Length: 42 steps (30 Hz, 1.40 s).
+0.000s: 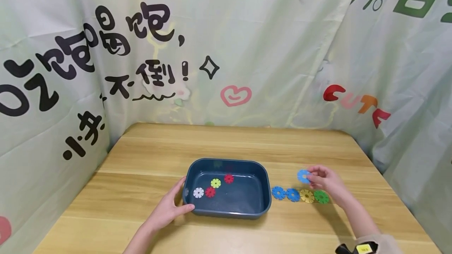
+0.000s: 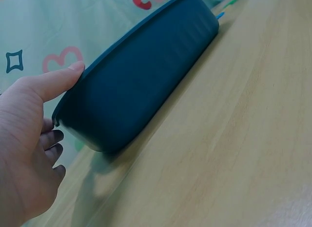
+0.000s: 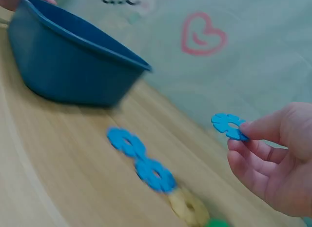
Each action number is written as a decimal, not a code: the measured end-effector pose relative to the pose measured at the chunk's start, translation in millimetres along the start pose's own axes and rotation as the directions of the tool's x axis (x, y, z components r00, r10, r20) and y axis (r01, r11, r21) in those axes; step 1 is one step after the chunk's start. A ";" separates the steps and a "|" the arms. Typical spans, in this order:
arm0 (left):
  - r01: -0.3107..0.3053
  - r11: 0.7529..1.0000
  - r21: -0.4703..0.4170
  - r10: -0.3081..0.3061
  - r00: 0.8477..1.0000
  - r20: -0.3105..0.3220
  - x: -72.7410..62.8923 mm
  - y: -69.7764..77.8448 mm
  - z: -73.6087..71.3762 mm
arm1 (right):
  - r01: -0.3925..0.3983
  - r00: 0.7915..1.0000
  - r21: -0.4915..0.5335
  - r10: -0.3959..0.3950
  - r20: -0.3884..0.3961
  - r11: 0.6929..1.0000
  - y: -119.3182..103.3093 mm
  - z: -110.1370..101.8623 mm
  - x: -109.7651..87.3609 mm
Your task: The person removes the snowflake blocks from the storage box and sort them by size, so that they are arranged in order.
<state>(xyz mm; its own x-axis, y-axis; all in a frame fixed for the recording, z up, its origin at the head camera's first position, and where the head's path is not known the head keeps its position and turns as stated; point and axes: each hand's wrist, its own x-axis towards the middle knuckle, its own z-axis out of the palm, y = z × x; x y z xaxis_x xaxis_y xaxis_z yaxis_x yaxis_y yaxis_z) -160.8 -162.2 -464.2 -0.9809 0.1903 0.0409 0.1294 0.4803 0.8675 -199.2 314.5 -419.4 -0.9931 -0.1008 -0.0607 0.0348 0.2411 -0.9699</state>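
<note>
A dark blue plastic basin [image 1: 233, 211] stands on the wooden table. My left hand [image 1: 173, 207] holds its left end, thumb [image 2: 63, 80] at the rim and the other fingers round the outer wall. Inside lie a white snowflake disc [image 1: 198, 193], a yellow-green one [image 1: 215, 183] and two red ones [image 1: 210, 192]. My right hand [image 1: 326, 181] pinches a light blue snowflake disc [image 3: 226, 124] between thumb and fingers, raised above the table. Below it runs a row of discs: two blue [image 1: 278, 193], one yellow [image 1: 307, 196], one green [image 1: 321, 196].
The row starts right beside the basin's right wall. A printed curtain [image 1: 268, 50] hangs behind the table [image 1: 226, 142] and along both sides. A black band with a yellow label [image 1: 364, 249] sits on the right wrist.
</note>
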 end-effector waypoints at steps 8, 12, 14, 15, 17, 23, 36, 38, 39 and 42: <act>0.008 1.000 0.011 -0.008 1.000 0.002 0.6 0.4 0.2 | -0.113 0.988 -0.102 0.101 -0.118 0.988 25.7 -38.4 -16.5; 0.015 1.000 0.006 -0.015 1.000 0.004 0.4 1.1 0.1 | -0.180 0.977 -0.120 0.164 -0.135 0.976 36.5 -51.9 -21.4; 0.019 1.000 0.000 -0.019 1.000 0.005 0.0 1.6 0.0 | -0.219 0.970 -0.126 0.202 -0.139 0.968 41.0 -56.9 -23.3; 0.020 1.000 -0.003 -0.020 1.000 0.005 -0.2 1.9 0.0 | -0.231 0.967 -0.134 0.213 -0.137 0.964 43.1 -59.3 -24.2; 0.022 1.000 -0.007 -0.022 1.000 0.005 -0.5 2.6 0.0 | -0.255 0.962 -0.153 0.234 -0.144 0.955 46.8 -63.1 -26.0; 0.024 1.000 -0.009 -0.024 1.000 0.006 -0.2 3.7 0.2 | -0.277 0.953 -0.243 0.233 -0.192 0.930 52.3 -70.7 -28.9; 0.032 0.999 -0.002 -0.032 0.999 0.005 0.3 3.3 0.1 | -0.271 0.955 -0.376 0.199 -0.219 0.886 55.0 -70.6 -27.5; 0.035 0.999 -0.001 -0.035 0.999 0.005 0.2 3.6 0.2 | -0.267 0.956 -0.386 0.193 -0.221 0.883 55.8 -69.7 -27.6; 0.035 0.999 -0.001 -0.035 0.999 0.004 0.2 3.5 0.3 | -0.266 0.956 -0.390 0.190 -0.222 0.882 56.1 -69.2 -27.7; 0.034 0.999 -0.005 -0.034 0.999 0.002 0.1 3.6 0.5 | -0.260 0.958 -0.409 0.179 -0.226 0.875 56.3 -68.2 -27.7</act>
<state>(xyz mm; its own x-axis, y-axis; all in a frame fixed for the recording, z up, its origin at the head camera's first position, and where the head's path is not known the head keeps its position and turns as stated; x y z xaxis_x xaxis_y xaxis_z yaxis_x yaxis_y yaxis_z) -160.3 -160.0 -461.4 -0.9845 0.1750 0.0104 0.0950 0.4822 0.8709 -177.4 396.7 -456.2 -0.9701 0.1646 -0.1786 0.2428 0.6320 -0.7359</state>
